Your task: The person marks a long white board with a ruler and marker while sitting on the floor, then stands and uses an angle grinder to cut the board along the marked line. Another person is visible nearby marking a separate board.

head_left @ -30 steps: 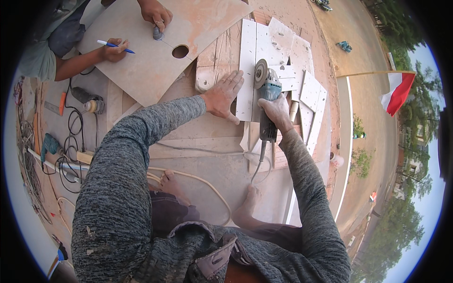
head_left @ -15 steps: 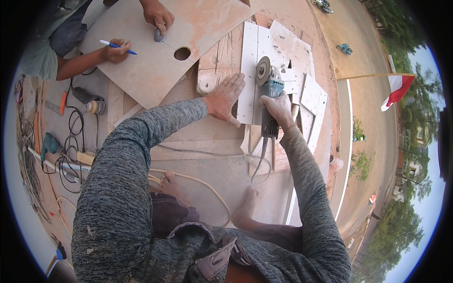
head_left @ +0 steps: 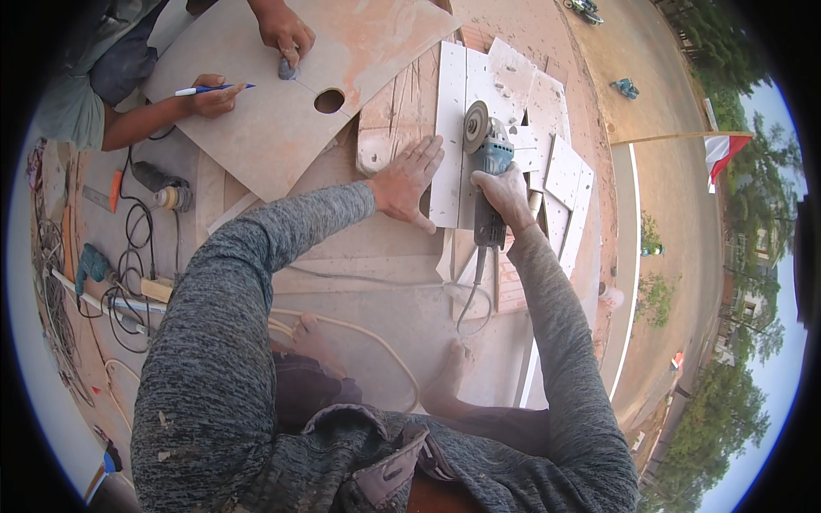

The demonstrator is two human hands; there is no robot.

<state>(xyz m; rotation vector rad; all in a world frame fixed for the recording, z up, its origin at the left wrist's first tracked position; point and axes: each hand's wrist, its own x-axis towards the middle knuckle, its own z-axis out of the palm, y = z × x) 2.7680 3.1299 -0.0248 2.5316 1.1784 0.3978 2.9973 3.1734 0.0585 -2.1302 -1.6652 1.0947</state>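
My right hand [head_left: 506,198] wraps round the body of a teal and black angle grinder [head_left: 493,156], whose round disc [head_left: 476,128] points away from me. The grinder is over a pale tile strip [head_left: 448,128]; I cannot tell whether the disc touches it. My left hand [head_left: 407,185] lies with fingers stretched out, its fingertips and thumb against the strip's left edge, and holds nothing. The grinder's grey cord [head_left: 475,295] loops down toward me. Several speckled white offcuts [head_left: 560,175] overlap to the right of the grinder.
At the upper left, a co-worker's hand [head_left: 214,100] holds a blue and white pen [head_left: 195,91] over a large tile [head_left: 248,128] with a round hole [head_left: 329,101]; their other hand [head_left: 286,34] grips a small grey object. Another power tool [head_left: 171,192], a teal drill [head_left: 90,267] and tangled cables lie left.
The co-worker's pen has shifted slightly and tilted, its tip now farther right and higher. My hands and the grinder have hardly moved.
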